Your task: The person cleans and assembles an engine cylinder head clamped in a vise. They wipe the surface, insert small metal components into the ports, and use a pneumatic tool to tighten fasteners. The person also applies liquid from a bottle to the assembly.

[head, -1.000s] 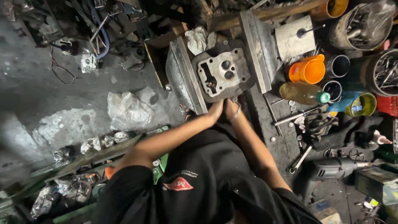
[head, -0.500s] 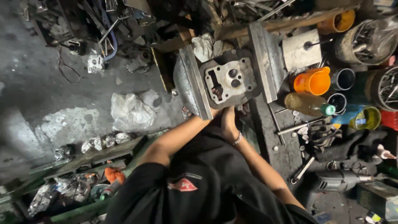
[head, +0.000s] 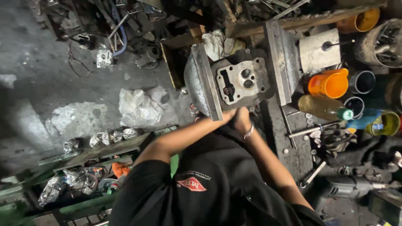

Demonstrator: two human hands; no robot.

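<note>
**Both hands at the near edge of a metal engine part clamped between two plates**

A grey metal engine part (head: 240, 81) sits face-up between two upright steel plates, the left plate (head: 205, 83) and the right plate (head: 278, 62), which press against its two sides. Its top face shows a long dark slot and two round holes close together.

The person's left hand (head: 228, 115) and right hand (head: 242, 119) meet at the near edge of the part, just below it, side by side and touching each other. Both are curled inward, but the fingers are hidden by the backs of the hands and the part's edge, so it cannot be told how far they are closed or whether they grip anything. A thin metal bangle (head: 249, 132) circles the right wrist.

A crumpled white rag (head: 214, 44) lies just beyond the part. To the right stand an orange jug (head: 328, 83) and a lying bottle with a green cap (head: 324, 108), near each other. A power drill (head: 354, 187) rests at the lower right, well apart from the hands. A crumpled plastic bag (head: 138, 108) lies on the concrete floor (head: 50, 83) to the left.
</note>
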